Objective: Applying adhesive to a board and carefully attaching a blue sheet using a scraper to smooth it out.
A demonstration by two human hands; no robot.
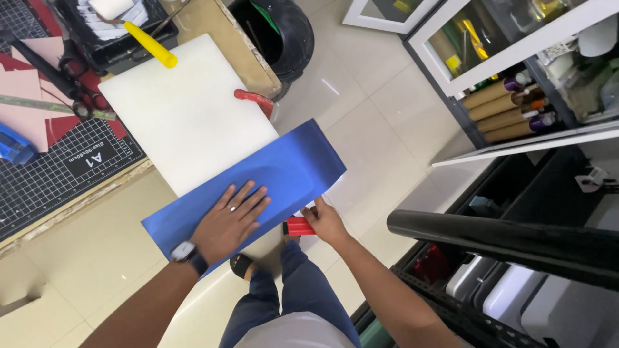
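Observation:
A blue sheet lies across the near edge of a white board and hangs out past the table. My left hand, with a ring and a wristwatch, presses flat on the sheet with its fingers spread. My right hand sits at the sheet's lower right edge and grips a small red scraper-like tool just under that edge.
A black gridded cutting mat carries pink paper pieces, scissors and a blue tool. A red-handled tool and a yellow handle lie by the board. A black bin, shelves with rolls and a black roll stand at the right.

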